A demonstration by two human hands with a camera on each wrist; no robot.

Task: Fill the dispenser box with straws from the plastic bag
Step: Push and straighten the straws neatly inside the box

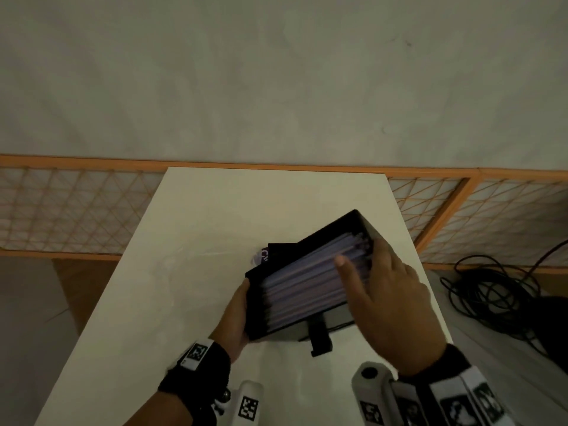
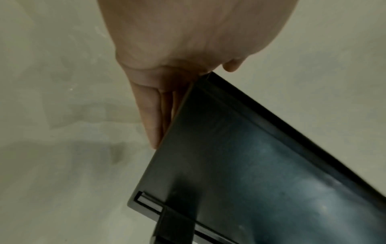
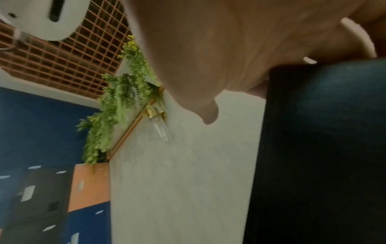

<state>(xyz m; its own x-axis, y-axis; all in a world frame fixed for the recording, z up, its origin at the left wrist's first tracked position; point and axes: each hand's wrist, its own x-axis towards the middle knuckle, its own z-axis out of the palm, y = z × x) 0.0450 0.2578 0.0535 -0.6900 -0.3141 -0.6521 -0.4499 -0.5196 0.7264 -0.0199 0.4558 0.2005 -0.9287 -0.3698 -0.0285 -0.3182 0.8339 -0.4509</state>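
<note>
A black dispenser box (image 1: 307, 332) is tilted over the white table (image 1: 215, 207), packed with pale purple straws (image 1: 304, 287). My left hand (image 1: 233, 318) holds its left end, thumb at the rim. In the left wrist view the left hand's fingers (image 2: 150, 118) lie flat along the end wall of the box (image 2: 250, 165). My right hand (image 1: 390, 296) grips the right end, thumb on the straws and fingers over the wall. The right wrist view shows the box (image 3: 323, 148) under that hand (image 3: 208, 49). A clear plastic bag (image 1: 190, 256), barely visible, lies left of the box.
A black flat piece (image 1: 281, 250) and a purple-printed label (image 1: 261, 256) lie behind the box. The dispenser's black lever (image 1: 319, 336) sticks out at the front. An orange mesh fence (image 1: 76, 210) runs behind the table. Black cables (image 1: 491, 290) are coiled on the floor to the right.
</note>
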